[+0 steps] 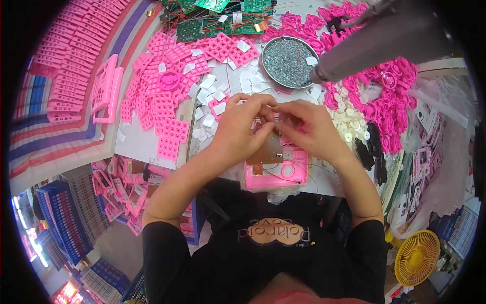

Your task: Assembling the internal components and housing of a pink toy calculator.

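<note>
A pink plastic housing [301,175] lies in front of me at the table's near edge, with a round opening and thin wires at its right side. Over its left part is a brown circuit board [264,154], partly under my fingers. My left hand [243,126] is closed in a pinch just above the board. Close beside it, my right hand [315,131] also pinches, its fingertips nearly meeting the left ones. Whatever sits between the fingertips is hidden or too small to name.
A round dish of small screws [287,62] stands beyond my hands, beneath a grey tool arm [379,45]. Pink keypad pieces [164,106] lie left, white discs [348,119] and pink rings [387,101] right. Green circuit boards [215,26] are at the back. Pink housings [71,66] line the left.
</note>
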Demonstrator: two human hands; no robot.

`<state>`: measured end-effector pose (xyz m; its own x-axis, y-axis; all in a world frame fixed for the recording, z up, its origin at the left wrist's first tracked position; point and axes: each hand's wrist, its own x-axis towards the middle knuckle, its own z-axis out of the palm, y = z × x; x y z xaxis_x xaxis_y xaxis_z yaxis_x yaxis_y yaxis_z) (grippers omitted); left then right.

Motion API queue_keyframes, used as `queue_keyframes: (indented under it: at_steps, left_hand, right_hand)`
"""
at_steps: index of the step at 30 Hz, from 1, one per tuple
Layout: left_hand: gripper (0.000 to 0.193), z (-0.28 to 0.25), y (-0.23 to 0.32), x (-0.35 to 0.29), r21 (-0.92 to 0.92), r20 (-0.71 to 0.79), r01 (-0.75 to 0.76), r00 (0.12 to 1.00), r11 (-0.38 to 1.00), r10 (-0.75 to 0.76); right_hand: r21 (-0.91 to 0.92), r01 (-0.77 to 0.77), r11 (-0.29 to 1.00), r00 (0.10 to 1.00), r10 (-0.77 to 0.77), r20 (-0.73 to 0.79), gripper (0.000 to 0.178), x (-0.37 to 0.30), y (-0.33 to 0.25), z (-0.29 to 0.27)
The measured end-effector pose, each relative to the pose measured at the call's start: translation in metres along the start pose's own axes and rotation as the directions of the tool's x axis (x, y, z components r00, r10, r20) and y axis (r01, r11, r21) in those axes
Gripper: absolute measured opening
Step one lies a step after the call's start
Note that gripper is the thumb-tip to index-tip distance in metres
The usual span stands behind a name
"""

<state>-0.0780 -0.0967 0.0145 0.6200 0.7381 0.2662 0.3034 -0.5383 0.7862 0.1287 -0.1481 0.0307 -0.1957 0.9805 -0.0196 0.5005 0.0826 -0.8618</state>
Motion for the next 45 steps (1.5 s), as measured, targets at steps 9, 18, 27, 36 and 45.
queue_keyframes:
  at_steps: [9, 18, 27, 36, 45]
  left_hand:
    - [0.013, 0.008, -0.025, 0.015, 0.445, -0.015, -0.01, 1.0, 0.895, 0.018]
    - [0.015, 0.017, -0.02, -0.004, 0.517, -0.1, -0.198, 0.952, 0.833, 0.289]
    - [0.012, 0.017, -0.009, -0.008, 0.25, -0.002, -0.094, 0.995, 0.964, 0.098]
    - [0.009, 0.019, 0.002, 0.019, 0.406, 0.358, -0.366, 0.907, 0.838, 0.222]
    - [0.016, 0.03, 0.007, 0.037, 0.464, 0.61, -0.355, 0.793, 0.812, -0.002]
  right_hand:
    - [-0.61, 0.262, 0.748, 0.939, -0.343, -0.016, 0.011, 0.002, 0.008, 0.009]
    - [-0.8, 0.278, 0.531, 0.956, -0.236, 0.175, 0.011, -0.013, -0.007, 0.02]
    - [-0.644, 0.265, 0.717, 0.964, -0.201, 0.172, 0.011, -0.048, -0.012, 0.02]
    - [-0.471, 0.096, 0.877, 0.979, -0.168, -0.113, 0.013, -0.056, -0.01, 0.03]
    - [-0.557, 0.09, 0.826, 0.994, -0.11, -0.003, 0.015, -0.055, -0.008, 0.024]
